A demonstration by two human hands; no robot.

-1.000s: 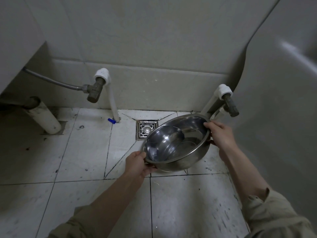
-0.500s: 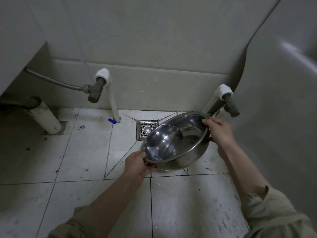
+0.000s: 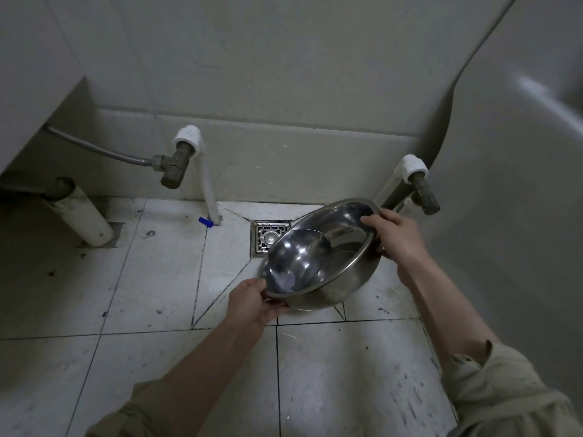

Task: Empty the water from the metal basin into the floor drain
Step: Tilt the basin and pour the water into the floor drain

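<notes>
A shiny metal basin [image 3: 318,257] hangs tilted above the tiled floor, its low edge toward the left and front. My left hand [image 3: 255,302] grips the low near rim, and my right hand [image 3: 396,236] grips the raised far-right rim. A little water pools inside near the low rim. The square metal floor drain [image 3: 267,236] lies just behind and left of the basin, with its right part hidden by the basin.
A white pipe with a brass valve [image 3: 179,165] rises left of the drain, with a blue cap [image 3: 205,221] at its foot. A second valve [image 3: 421,190] sits at the right. A thick white pipe [image 3: 82,216] slants at far left. A large pale fixture [image 3: 520,184] fills the right.
The basin has tipped further, its right rim raised and its low rim dropped toward the left, and the water has run toward the low rim.
</notes>
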